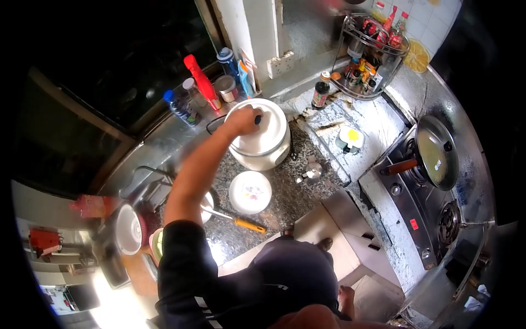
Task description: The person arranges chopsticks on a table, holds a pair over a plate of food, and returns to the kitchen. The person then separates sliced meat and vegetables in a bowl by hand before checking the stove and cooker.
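My left hand [241,121] reaches over a round white electric cooker [263,159] on the speckled counter. Its fingers are closed around the dark knob [257,119] of the white lid [272,129], which covers the top of the pot. In front of the cooker lies a white plate [250,193] with a printed pattern. Beside it is a utensil with a yellow handle [249,225], its far end resting near another white dish [206,207] partly hidden by my arm. My right hand [346,295] hangs low beside my body, its fingers too unclear to read.
Bottles, including a red one [203,82], line the window ledge. A dark sauce bottle [321,90] stands near a two-tier condiment rack [367,60]. A frying pan [436,153] sits on the gas stove [408,216] at right. A basket [130,229] is at left.
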`<act>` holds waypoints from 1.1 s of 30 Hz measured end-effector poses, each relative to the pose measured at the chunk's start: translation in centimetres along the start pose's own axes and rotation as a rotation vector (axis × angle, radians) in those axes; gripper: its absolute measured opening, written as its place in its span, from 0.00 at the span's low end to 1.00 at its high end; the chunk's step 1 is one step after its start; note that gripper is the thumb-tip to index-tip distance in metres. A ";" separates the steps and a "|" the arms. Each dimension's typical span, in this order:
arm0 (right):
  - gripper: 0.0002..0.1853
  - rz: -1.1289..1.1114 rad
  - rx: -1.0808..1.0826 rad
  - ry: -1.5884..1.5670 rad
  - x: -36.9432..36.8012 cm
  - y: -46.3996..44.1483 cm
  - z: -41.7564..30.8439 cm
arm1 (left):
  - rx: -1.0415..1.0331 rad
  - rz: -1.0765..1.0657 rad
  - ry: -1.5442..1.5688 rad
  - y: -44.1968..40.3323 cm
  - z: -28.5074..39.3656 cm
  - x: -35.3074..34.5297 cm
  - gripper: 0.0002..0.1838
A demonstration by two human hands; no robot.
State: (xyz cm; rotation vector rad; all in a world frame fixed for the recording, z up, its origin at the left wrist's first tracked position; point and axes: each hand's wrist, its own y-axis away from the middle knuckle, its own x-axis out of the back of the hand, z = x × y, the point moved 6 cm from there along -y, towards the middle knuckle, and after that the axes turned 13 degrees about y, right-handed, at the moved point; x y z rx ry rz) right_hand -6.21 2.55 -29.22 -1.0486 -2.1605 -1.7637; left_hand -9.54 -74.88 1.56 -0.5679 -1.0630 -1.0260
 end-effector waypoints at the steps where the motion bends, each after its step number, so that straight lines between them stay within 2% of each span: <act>1: 0.15 0.006 0.048 0.122 0.3 0.3 -0.5 | 0.019 0.001 0.018 0.1 -0.2 -0.2 0.21; 2: 0.15 0.015 -0.022 0.062 0.3 0.4 -0.5 | 0.036 0.000 0.038 0.2 -0.2 -0.3 0.21; 6: 0.15 0.042 0.042 0.047 1.2 0.5 -2.8 | 0.069 -0.015 0.067 0.4 -0.2 -0.3 0.23; 9: 0.12 -0.017 -0.008 -0.234 1.5 0.3 -3.7 | 0.013 0.077 0.081 0.5 -1.1 -0.7 0.26; 10: 0.12 0.013 0.015 -0.263 2.0 0.4 -4.4 | 0.100 0.064 0.094 1.3 -0.2 0.1 0.28; 11: 0.11 0.041 0.039 -0.277 2.3 0.8 -5.0 | 0.098 0.058 0.101 2.2 0.7 0.2 0.28; 14: 0.09 0.074 0.070 -0.277 3.0 1.3 -5.6 | 0.127 0.431 0.117 4.8 1.7 2.6 0.29; 15: 0.09 0.058 0.073 -0.263 2.9 1.0 -5.0 | 0.129 0.421 0.119 5.5 1.7 2.3 0.29; 17: 0.09 0.014 0.089 -0.220 2.8 1.0 -4.1 | 0.082 0.649 0.353 7.8 1.8 3.2 0.29; 19: 0.09 0.016 0.025 -0.244 2.8 1.5 -3.3 | 0.089 0.750 0.536 10.1 2.2 3.5 0.26; 21: 0.10 0.010 -0.037 -0.264 2.9 2.4 -2.5 | 0.091 0.818 0.579 12.4 2.1 3.4 0.24; 22: 0.10 0.009 -0.032 -0.184 3.2 2.5 -2.6 | 0.105 0.856 0.671 13.5 1.9 3.3 0.20; 24: 0.10 0.012 -0.027 -0.110 3.4 2.0 -1.3 | 0.031 0.978 0.649 16.6 2.3 4.7 0.17; 26: 0.09 -0.011 0.152 -0.054 3.3 0.6 0.6 | -0.259 1.107 0.669 20.3 7.3 10.0 0.13; 29: 0.07 -0.018 0.058 0.003 4.4 0.1 0.5 | -0.836 1.252 0.392 27.4 17.5 18.2 0.16; 30: 0.07 -0.004 0.052 0.006 5.3 -0.2 0.1 | -1.010 1.290 0.539 30.7 18.5 19.7 0.17; 32: 0.09 0.190 0.473 0.643 6.8 0.7 -1.6 | -1.216 1.301 0.784 34.0 22.1 22.1 0.19; 33: 0.08 0.164 0.339 0.398 7.1 -0.9 0.7 | -1.243 1.285 0.860 33.6 23.2 21.1 0.19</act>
